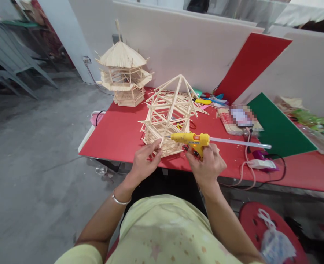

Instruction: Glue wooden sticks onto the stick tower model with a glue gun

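Observation:
My right hand (207, 164) is wrapped round the grip of a yellow hot glue gun (188, 138), with a long clear glue stick (240, 142) poking out of its back. The nozzle points left, close to the fingertips of my left hand (147, 158). Those fingers pinch the lower end of a thin wooden stick (163, 139) in front of a pale stick-built pavilion frame (169, 110). This frame has an open pointed roof of bare sticks and stands at the table's front edge. The glue gun hides part of its lower right side.
A roofed stick pavilion (126, 75) stands at the back left of the red table (115, 135). Loose sticks (178, 98) lie behind the frame, near a yellow-handled tool (203, 101). To the right are a phone (242, 116), a green board (280, 128), cables and a power strip (262, 164).

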{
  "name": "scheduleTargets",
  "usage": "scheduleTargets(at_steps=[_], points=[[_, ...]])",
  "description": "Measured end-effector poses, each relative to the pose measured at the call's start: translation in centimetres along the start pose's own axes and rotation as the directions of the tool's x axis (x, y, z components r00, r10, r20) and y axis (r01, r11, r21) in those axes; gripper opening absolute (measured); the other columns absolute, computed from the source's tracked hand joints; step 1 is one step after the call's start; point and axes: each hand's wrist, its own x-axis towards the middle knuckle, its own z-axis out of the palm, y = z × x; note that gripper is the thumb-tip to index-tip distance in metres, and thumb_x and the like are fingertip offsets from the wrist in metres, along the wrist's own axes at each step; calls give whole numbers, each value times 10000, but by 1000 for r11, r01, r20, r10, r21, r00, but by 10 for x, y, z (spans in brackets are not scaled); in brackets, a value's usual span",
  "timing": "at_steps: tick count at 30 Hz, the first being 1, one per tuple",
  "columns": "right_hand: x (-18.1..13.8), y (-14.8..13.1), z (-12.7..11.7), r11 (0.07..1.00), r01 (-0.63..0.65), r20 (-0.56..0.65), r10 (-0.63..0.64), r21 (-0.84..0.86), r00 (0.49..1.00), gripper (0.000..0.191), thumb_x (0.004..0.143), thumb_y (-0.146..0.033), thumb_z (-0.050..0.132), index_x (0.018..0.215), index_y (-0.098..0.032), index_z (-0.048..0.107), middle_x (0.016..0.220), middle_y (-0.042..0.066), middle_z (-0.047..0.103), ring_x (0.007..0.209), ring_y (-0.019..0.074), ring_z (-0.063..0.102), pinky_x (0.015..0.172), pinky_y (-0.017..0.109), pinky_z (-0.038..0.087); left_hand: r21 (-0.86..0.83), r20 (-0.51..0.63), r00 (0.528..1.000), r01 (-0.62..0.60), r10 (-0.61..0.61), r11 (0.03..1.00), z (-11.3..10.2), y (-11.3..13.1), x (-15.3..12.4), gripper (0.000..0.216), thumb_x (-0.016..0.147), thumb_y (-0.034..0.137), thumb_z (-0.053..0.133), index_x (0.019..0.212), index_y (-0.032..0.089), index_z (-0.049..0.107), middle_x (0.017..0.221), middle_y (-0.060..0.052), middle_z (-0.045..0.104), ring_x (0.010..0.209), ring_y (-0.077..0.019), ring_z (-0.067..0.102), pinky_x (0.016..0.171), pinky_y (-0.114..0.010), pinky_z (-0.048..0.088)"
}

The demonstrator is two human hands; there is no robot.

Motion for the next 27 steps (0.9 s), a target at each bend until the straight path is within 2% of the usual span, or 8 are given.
scheduleTargets(at_steps=[10, 24, 27], points=[[2, -4, -2, 999, 47, -55, -46, 6, 997, 322, 849, -339, 638, 1133, -199, 582, 878, 50, 681, 665, 171, 601, 611, 283, 410, 39, 7, 1000, -18, 18, 999, 0, -2, -2, 477, 911, 250, 646, 1383, 230, 583, 988, -59, 757, 730, -105, 671, 694, -227, 567], [-10, 4, -4, 996, -73, -10, 73, -42, 997, 252, 856, -333, 614, 1075, -210, 604, 777, 43, 630, 630, 172, 565, 600, 290, 412, 52, 5, 1000, -11, 11, 999, 1, -5, -5, 495, 915, 268, 640, 1403, 247, 564, 937, -28, 752, 695, -91, 646, 743, -236, 569], [-9, 5, -4, 995, -82, 4, 82, -55, 997, 258, 858, -333, 595, 1084, -208, 606, 768, 40, 627, 627, 174, 567, 599, 289, 411, 51, 3, 1000, -10, 10, 999, 1, -6, -5, 496, 916, 271, 636, 1406, 244, 563, 941, -31, 752, 687, -87, 642, 710, -221, 562]])
